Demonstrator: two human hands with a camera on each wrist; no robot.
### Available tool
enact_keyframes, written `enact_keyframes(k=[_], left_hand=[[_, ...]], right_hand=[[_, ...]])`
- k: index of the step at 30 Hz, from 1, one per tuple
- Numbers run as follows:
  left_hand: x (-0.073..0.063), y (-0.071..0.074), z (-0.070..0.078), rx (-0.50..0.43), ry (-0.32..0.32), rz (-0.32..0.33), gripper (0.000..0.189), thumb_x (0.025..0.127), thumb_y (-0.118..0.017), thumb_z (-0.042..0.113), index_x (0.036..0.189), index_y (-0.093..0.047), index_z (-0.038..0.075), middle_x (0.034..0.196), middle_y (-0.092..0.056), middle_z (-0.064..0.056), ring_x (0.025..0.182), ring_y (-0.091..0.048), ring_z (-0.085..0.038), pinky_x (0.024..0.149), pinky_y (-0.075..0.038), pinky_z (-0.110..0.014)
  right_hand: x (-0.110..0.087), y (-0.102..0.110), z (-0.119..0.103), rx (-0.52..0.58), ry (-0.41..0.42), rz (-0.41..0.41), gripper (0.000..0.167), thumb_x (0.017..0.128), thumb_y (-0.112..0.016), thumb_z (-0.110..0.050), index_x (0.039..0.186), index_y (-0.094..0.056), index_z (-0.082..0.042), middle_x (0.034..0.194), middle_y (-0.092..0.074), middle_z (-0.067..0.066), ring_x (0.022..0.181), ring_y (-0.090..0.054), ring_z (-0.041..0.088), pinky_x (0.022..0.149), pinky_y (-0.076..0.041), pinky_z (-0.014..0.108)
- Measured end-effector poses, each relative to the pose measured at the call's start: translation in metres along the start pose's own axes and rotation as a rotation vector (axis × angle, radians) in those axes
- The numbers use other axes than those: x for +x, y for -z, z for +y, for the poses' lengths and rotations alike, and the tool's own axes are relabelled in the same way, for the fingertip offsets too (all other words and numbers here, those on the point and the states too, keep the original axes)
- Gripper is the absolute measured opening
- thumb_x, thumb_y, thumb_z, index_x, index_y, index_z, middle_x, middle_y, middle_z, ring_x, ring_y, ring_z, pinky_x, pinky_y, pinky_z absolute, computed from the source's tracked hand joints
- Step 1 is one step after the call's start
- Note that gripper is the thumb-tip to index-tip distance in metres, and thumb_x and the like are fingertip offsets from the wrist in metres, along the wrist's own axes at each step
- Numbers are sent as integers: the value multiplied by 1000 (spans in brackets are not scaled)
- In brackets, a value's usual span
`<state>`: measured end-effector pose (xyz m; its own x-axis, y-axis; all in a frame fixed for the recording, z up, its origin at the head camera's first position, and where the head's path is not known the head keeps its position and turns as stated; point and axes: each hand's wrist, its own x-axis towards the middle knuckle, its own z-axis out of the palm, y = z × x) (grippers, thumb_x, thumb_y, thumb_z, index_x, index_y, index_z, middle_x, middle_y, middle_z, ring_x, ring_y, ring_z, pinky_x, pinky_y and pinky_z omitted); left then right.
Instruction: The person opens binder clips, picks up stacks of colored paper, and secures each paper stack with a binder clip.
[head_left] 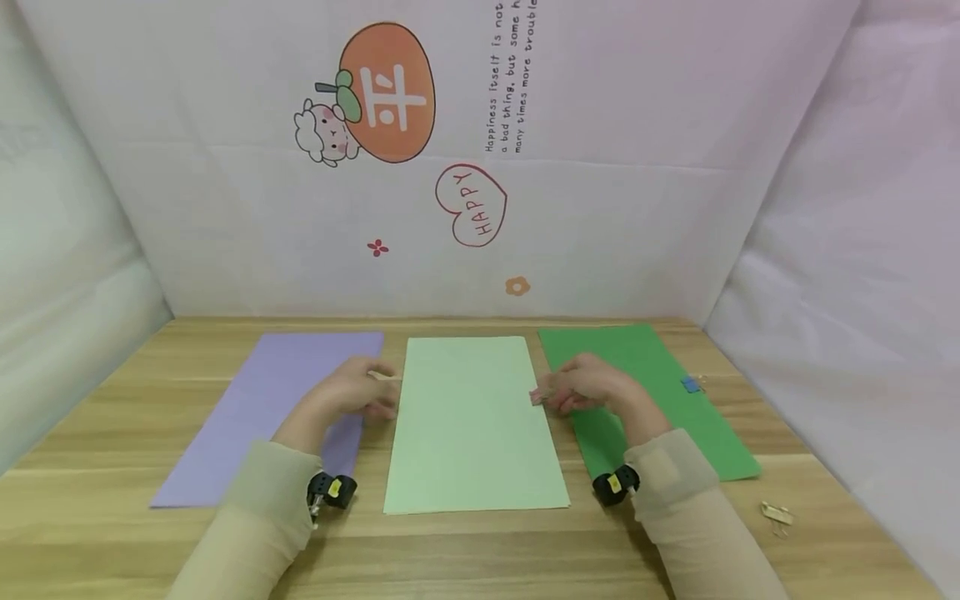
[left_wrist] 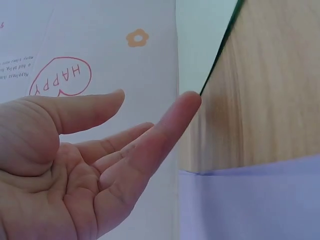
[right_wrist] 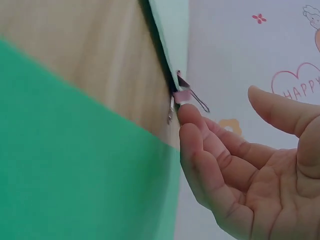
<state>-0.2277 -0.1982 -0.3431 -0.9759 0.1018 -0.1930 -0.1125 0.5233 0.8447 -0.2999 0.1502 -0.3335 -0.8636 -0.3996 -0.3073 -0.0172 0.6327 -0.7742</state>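
A pale green sheet stack (head_left: 472, 433) lies in the middle of the wooden table, and a dark green edge shows beneath it in the wrist views. A small pink binder clip (right_wrist: 182, 96) sits on its right edge, wire handles spread to either side. My right hand (head_left: 588, 383) is beside that clip; in the right wrist view the fingertips (right_wrist: 191, 116) are right at it and the thumb stands well apart. At the opposite edge is my left hand (head_left: 356, 387), fingers extended and thumb raised, with the index fingertip (left_wrist: 190, 100) close by the paper's edge.
Purple paper (head_left: 262, 408) lies to the left, partly under the left hand. On the right is green paper (head_left: 675, 425) bearing a blue binder clip (head_left: 690, 384) on its right edge. A gold binder clip (head_left: 777, 512) lies loose at front right. White printed cloth (head_left: 615, 233) hangs behind.
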Motion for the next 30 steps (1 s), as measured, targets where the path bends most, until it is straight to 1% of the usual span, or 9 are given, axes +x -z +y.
enact_keyframes(k=[3,6,8,13,16,19,23,26,30], left_hand=[[-1,-2,-1,59,-34,-2,49,96,-53,6,139,-43,-15,104,-70,-26,80,-73,-25,75,-60,-35],[-1,-5,-1,153,-97,-9,46,98,-55,12,136,-48,-13,109,-70,-26,95,-71,-31,87,-58,-44],[-3,-5,0,226,-141,7,45,99,-57,15,134,-51,-11,112,-69,-25,104,-68,-34,93,-55,-48],[-14,1,6,362,-239,33,39,100,-55,16,133,-56,-5,120,-67,-20,116,-62,-37,97,-52,-52],[-21,6,7,447,-322,24,38,100,-54,14,133,-56,-4,124,-66,-21,119,-60,-39,99,-50,-54],[-29,9,6,534,-378,1,42,100,-56,15,136,-54,-5,131,-62,-23,124,-57,-41,104,-46,-57],[-39,12,-1,640,-429,-25,45,100,-58,21,136,-53,-6,129,-63,-21,127,-55,-42,109,-41,-57],[-44,14,-7,698,-459,-4,44,103,-54,25,135,-55,-4,129,-63,-22,131,-50,-46,113,-37,-59],[-49,19,-13,741,-453,25,48,105,-49,32,139,-53,-1,143,-54,-23,140,-38,-49,116,-31,-61]], right_hand=[[-4,3,0,-42,18,0,42,102,-53,-21,133,-58,7,105,-73,20,77,-64,12,66,-52,23],[-8,6,0,-76,37,4,46,103,-53,-23,135,-54,10,106,-72,21,78,-65,14,71,-55,28],[-11,9,-1,-84,47,14,48,103,-54,-25,135,-54,10,106,-72,21,77,-65,15,74,-57,30],[-24,18,-2,-101,76,41,51,102,-55,-28,136,-52,11,105,-71,20,81,-67,19,79,-58,33],[-34,27,-2,-120,103,54,53,102,-55,-29,136,-51,12,106,-71,21,85,-67,22,82,-58,35],[-46,37,-1,-138,118,74,54,103,-54,-29,136,-49,13,104,-71,19,86,-67,22,83,-57,37],[-59,49,3,-179,126,84,54,103,-54,-29,135,-49,14,102,-70,18,87,-65,21,83,-56,36],[-67,55,4,-218,134,89,54,103,-53,-31,134,-51,13,102,-70,17,88,-65,21,81,-55,34],[-76,63,6,-271,148,112,53,103,-53,-32,132,-53,12,102,-70,15,86,-65,18,80,-55,35]])
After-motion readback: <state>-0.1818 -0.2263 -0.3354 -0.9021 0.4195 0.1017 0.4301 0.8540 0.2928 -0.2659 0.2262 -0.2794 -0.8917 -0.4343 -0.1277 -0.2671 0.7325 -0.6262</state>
